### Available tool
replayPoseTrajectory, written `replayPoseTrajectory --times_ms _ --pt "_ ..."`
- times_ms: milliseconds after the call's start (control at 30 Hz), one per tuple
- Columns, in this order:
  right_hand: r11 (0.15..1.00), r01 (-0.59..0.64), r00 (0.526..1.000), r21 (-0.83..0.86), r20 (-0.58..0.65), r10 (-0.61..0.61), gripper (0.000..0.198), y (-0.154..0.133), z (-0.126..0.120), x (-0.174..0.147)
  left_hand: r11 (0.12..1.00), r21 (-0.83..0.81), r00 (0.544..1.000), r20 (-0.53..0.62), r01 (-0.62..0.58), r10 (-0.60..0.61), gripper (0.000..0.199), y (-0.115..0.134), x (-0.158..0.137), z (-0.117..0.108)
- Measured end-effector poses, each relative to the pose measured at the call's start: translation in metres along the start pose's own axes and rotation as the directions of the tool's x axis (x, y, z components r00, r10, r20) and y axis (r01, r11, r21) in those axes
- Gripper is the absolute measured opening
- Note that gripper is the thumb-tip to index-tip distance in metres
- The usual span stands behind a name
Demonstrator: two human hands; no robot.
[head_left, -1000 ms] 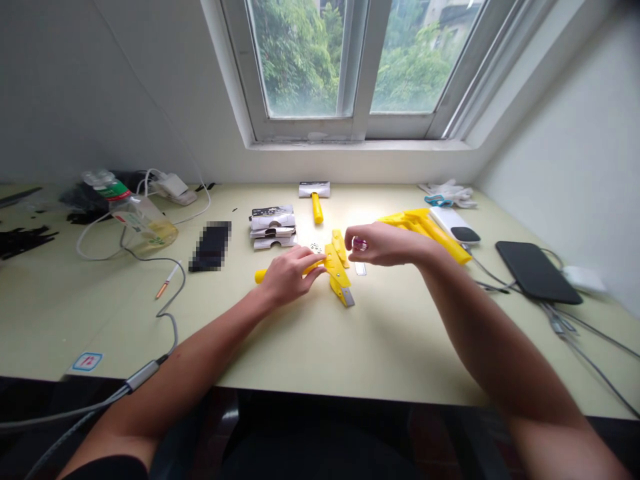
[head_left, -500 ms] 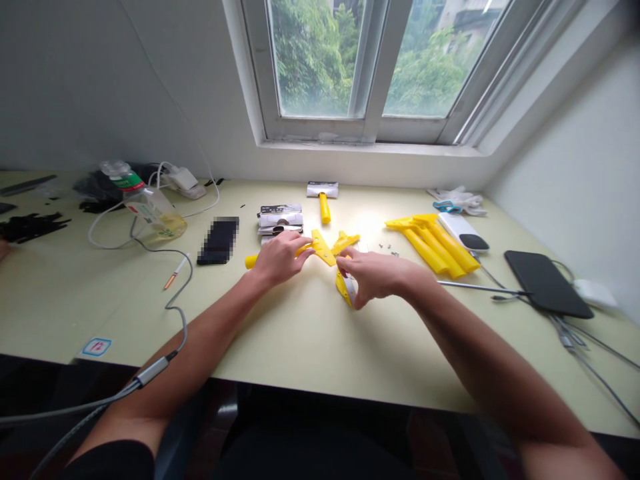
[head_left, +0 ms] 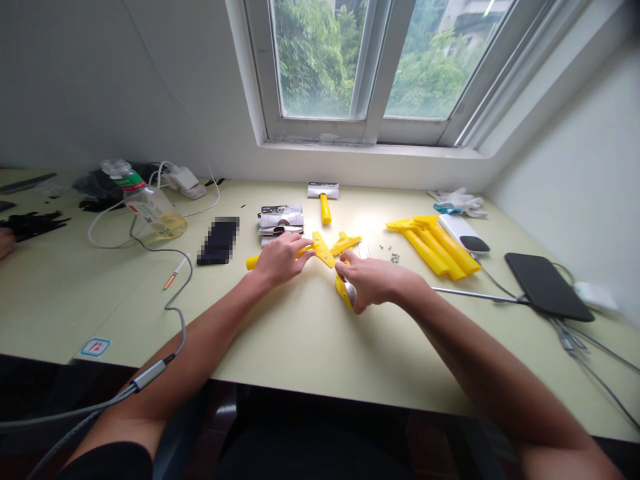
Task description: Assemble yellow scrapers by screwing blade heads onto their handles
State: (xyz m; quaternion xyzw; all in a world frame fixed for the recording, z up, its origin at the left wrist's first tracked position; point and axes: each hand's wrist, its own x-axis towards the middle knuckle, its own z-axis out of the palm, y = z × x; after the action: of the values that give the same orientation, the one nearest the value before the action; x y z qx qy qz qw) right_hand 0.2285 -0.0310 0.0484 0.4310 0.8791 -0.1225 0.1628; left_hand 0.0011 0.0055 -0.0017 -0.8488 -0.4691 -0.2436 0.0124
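In the head view my left hand (head_left: 283, 260) is closed around the handle of a yellow scraper (head_left: 324, 250), whose flat wide head points toward the middle. The handle's end shows left of the hand. Close by on the right, my right hand (head_left: 373, 280) pinches a yellow plastic piece with a silvery part (head_left: 344, 292); the fingers cover much of it. Another yellow plastic piece (head_left: 346, 243) lies just beyond the two hands, beside a thin, pale, flat blade (head_left: 364, 249). Small screws (head_left: 395, 258) are heaped to the right of it.
At the back stands a scraper with a yellow handle (head_left: 325, 208), near stacked wrapped heads (head_left: 281, 219). Several yellow handles (head_left: 435, 250), a metal rod (head_left: 475, 294) and a black tablet (head_left: 547, 283) lie right. A bottle (head_left: 163, 217), cables and another person's hand (head_left: 6, 243) are left.
The right hand and its yellow piece have shifted slightly down and tilted. The left hand keeps its hold, almost unmoved. More of the blade and the screws shows now.
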Motion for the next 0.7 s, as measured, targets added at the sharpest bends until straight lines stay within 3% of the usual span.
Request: replayPoseTrajectory --times_ms 233,367,600,700 --pt "0.998 -0.006 0.998 0.065 0.064 0.002 0.057 -0.001 -0.006 0.0 1.0 0.003 1.0 0.018 0.01 -0.01 0.028 0.0 0.0 0.001" --pt "0.994 -0.014 0.999 0.112 0.04 0.01 0.06 0.004 -0.013 -0.006 1.0 -0.006 1.0 0.01 0.004 -0.004 0.028 -0.001 0.0 0.001" --pt "0.969 -0.213 0.974 0.123 -0.051 0.22 0.053 0.05 -0.013 -0.007 1.0 -0.004 1.0 0.021 0.0 0.0 0.027 0.0 0.0 0.002" --pt "0.961 -0.247 0.965 0.121 -0.063 0.256 0.056 0.066 -0.007 0.001 1.0 -0.001 1.0 0.021 -0.011 0.011 0.026 0.002 0.0 0.004"
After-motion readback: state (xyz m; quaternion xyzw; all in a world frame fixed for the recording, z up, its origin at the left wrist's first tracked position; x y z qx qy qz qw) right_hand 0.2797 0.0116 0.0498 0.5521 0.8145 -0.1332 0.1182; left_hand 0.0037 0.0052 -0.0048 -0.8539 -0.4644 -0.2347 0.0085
